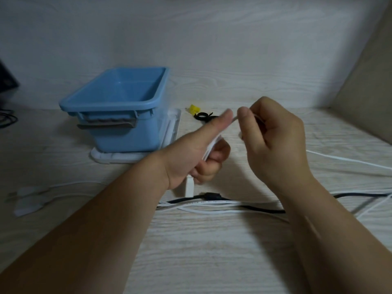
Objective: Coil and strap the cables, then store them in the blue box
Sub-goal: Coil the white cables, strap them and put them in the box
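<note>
My left hand [197,153] grips folded loops of a white cable [212,145], fingers curled round them, and the cable's white plug [189,185] hangs below the palm. Just to its right, my right hand [273,136] pinches the same white cable between thumb and fingers. The blue box [118,111] stands open and empty to the left, behind my left hand, on a white lid [118,157]. A black strap [203,116] and a yellow piece [194,109] lie on the table behind my hands.
More white cable [212,205] and a black cable [210,197] trail across the wooden table below my hands toward the right edge. White straps [27,200] lie at the left. A dark object with black wires sits at the far left; walls stand behind and to the right.
</note>
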